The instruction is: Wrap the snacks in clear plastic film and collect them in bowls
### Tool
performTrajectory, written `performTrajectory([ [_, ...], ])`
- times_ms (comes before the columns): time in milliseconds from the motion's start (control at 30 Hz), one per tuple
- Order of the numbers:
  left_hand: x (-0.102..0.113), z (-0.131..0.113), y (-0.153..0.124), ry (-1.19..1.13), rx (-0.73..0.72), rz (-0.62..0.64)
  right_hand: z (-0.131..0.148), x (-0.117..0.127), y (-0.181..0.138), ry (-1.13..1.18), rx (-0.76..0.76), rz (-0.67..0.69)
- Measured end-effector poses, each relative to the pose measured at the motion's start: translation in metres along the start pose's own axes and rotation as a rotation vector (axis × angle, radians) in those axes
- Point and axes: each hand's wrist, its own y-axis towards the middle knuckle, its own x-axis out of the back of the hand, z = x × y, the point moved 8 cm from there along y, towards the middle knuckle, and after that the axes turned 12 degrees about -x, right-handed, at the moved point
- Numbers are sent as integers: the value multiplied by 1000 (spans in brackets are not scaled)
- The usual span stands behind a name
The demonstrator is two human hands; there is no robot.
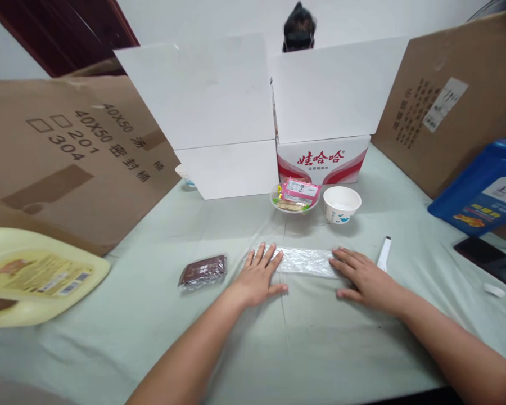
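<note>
Stretched in with both hands now, palms down and fingers spread! Covering the left end of a folded clear plastic sheet [306, 262] with the left hand [255, 280], and touching the right end with the fingers of the right hand [366, 281]. Clenching nothing, pinching nothing on either side — fully loose in both grips, just laid on from above. Spanning the gap between the hands with that sheet, flat on the pale green cloth [312, 349], wrinkled and glinting.

Looking left of the left hand, near but apart, at a brown packet [203, 271] in shiny clear wrapping. Swinging right, to a white tool [384, 254] with a dark tip, just beyond the right hand. Farther right again, to a dark phone [491, 261], a small white curved piece [494, 290] and a blue bottle [484, 185].

Up ahead, past the sheet, to a shallow bowl [293, 211] loaded with a pink packet [300, 191] — and, just beside it, to an upright white paper cup [339, 214]. Backed by a white box [322, 160] with red lettering. Out to the far left, to a pale yellow bottle [46, 281] in front of brown cardboard [67, 163].
</note>
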Motion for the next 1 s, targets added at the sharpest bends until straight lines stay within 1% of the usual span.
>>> performTrajectory([
  [67,7,2,0,40,31,-53,-3,10,0,31,-13,-57],
  [133,18,-5,-1,106,30,-174,0,16,1,64,13,-101],
  [233,30,-33,-4,158,-36,-359,10,20,3,68,62,-152],
  [333,27,-68,-6,91,-175,-433,28,27,0,46,94,-183],
  [367,24,-79,-5,65,-232,-442,37,29,-2,52,107,-164],
  [433,17,-97,-4,39,-343,-465,55,33,-9,95,137,-77],
  [500,9,-111,-3,58,-444,-485,69,37,-17,200,175,29],
  [533,6,-118,-3,77,-500,-484,73,41,-21,284,183,59],
  [633,-1,-141,-12,69,-719,-463,67,53,-25,623,171,81],
  [700,4,-152,-23,-87,-835,-472,60,51,-24,836,168,144],
  [733,9,-154,-27,-206,-856,-489,58,46,-23,915,178,208],
  [767,15,-151,-30,-336,-837,-511,59,41,-22,973,189,280],
  [800,20,-144,-29,-466,-773,-534,60,34,-22,1007,194,345],
  [833,24,-134,-26,-585,-672,-559,61,28,-21,1017,191,392],
  [867,25,-121,-22,-688,-539,-583,62,22,-21,1005,174,419],
  [933,21,-90,-13,-857,-249,-624,61,10,-17,962,96,409],
  [1000,13,-65,-4,-977,-47,-648,56,-2,-12,947,-10,364],
])
